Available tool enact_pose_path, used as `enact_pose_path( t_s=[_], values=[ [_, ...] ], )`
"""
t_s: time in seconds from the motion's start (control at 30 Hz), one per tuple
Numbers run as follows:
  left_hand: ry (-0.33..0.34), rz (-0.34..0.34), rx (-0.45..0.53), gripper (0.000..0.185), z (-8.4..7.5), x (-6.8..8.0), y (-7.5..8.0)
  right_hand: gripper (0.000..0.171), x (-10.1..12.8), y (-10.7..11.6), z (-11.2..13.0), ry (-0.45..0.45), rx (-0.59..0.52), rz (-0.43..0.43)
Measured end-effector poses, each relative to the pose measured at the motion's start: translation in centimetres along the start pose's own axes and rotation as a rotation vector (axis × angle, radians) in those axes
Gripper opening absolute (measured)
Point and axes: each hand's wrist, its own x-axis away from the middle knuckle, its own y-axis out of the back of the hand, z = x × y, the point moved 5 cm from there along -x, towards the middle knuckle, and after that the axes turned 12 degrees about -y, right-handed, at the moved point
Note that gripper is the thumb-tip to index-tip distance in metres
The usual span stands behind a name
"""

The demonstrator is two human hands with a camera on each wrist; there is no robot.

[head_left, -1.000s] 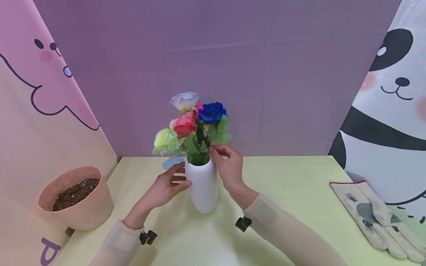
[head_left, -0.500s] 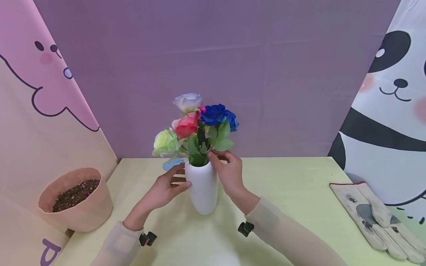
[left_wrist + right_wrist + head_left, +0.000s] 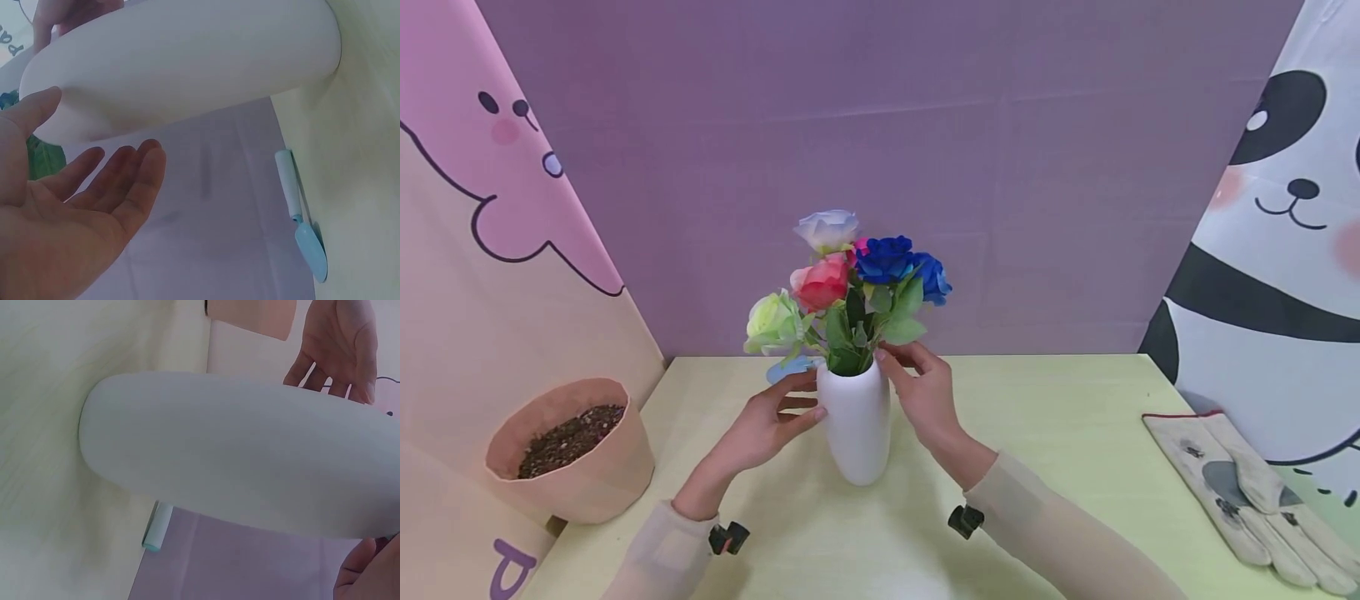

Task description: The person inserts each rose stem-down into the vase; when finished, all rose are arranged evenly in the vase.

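Observation:
A white vase (image 3: 853, 425) stands upright on the pale table, holding artificial flowers: blue roses (image 3: 886, 260), a red-pink rose (image 3: 822, 283), a whitish rose (image 3: 829, 229) and a pale green rose (image 3: 772, 323). My left hand (image 3: 775, 425) is at the vase's left side. Its thumb touches the white wall in the left wrist view, while the fingers extend loosely below the vase there. At the rim on the right, my right hand (image 3: 928, 396) pinches a stem beneath the blue roses between thumb and forefinger. Most of that hand lies outside the right wrist view.
Behind the vase lies a small light blue trowel (image 3: 306, 234). A peach pot (image 3: 617, 467) of dark soil stands at the left edge of the table. White gloves (image 3: 1240, 492) lie at the right. A purple backdrop (image 3: 1037, 167) rises behind the table.
The blue roses have shifted right and spread apart, so the second one shows. My right hand has moved slightly down and right. My left hand has barely moved.

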Motion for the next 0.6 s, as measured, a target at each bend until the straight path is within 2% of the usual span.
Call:
enact_pose_path(
  t_s=[0.13, 0.27, 0.43, 0.6],
  values=[
    [-0.006, -0.017, -0.021, 0.057, 0.2, 0.2, 0.7, 0.021, -0.3, 0.8, -0.3, 0.025, 0.061, 0.034],
    [-0.027, -0.038, -0.073, 0.048, 0.3, 0.3, 1.6, 0.020, -0.9, 1.8, -0.7, 0.036, 0.191, 0.068],
    [-0.085, -0.080, -0.255, 0.038, 0.4, 0.5, 2.9, 0.020, -1.4, 3.6, -1.1, 0.090, 0.391, 0.098],
    [-0.104, -0.136, -0.427, 0.036, 0.6, 0.9, 4.4, 0.023, -1.9, 5.8, -1.2, 0.136, 0.543, 0.105]
  ],
)
